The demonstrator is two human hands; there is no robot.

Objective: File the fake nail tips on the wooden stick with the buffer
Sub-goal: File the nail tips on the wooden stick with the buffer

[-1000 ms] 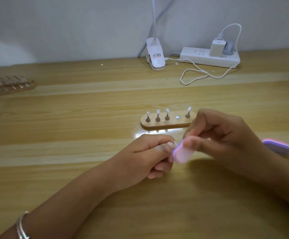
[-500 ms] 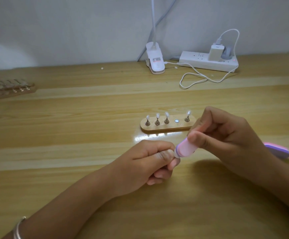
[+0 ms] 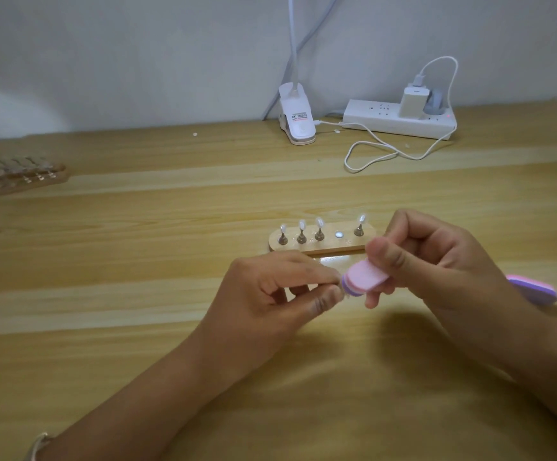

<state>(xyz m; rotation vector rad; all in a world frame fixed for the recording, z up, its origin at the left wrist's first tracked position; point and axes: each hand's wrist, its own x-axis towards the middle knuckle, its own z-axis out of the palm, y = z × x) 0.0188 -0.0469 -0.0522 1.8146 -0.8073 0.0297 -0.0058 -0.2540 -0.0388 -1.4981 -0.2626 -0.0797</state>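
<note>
buffer (image 3: pixel 365 277) now flatter, pinched by right hand (image 3: pixel 436 261), hides nail tip left hand (image 3: pixel 270 301) pinches.

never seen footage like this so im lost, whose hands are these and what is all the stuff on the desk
No machine here: the picture comes from a camera worn on a person's head, looking down at their own hands over a wooden table. The right hand holds a pink buffer, a padded nail file. The left hand pinches a tiny piece at the buffer's end; fingers nearly hide it. Behind lies a wooden stand with four fake nail tips on pegs and one empty spot. A second buffer lies to the right, another stand far left, a lamp clip and power strip by the wall.
</note>
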